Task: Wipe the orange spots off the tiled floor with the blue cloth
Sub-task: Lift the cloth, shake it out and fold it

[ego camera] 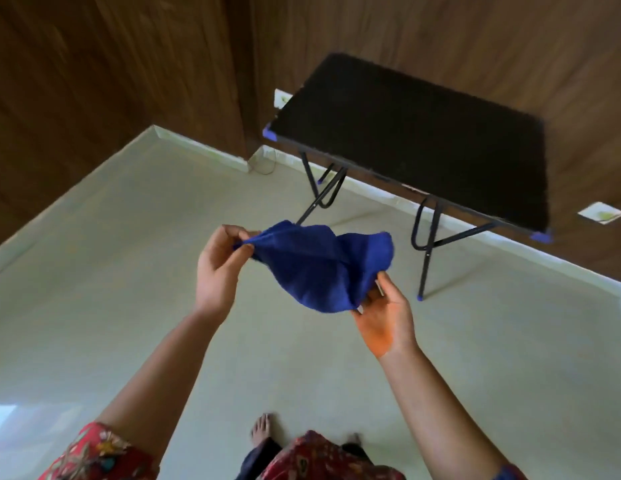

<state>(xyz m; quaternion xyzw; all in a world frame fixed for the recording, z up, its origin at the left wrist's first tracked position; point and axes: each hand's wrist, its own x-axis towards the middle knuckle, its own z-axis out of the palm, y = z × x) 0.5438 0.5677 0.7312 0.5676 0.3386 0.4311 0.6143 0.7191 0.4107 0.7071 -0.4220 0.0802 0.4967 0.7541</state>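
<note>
The blue cloth (319,265) hangs in the air between both hands, well above the pale tiled floor (129,271). My left hand (219,268) pinches its left corner between thumb and fingers. My right hand (385,313) holds the cloth's lower right edge, palm turned up, with an orange tint on the heel of the palm. I see no orange spots on the floor in this view; the picture is blurred.
A black folding table (413,140) with dark metal legs and blue corner caps stands ahead on the right, against a wooden wall (111,81). A white skirting runs along the wall's foot. My bare foot (262,429) shows at the bottom.
</note>
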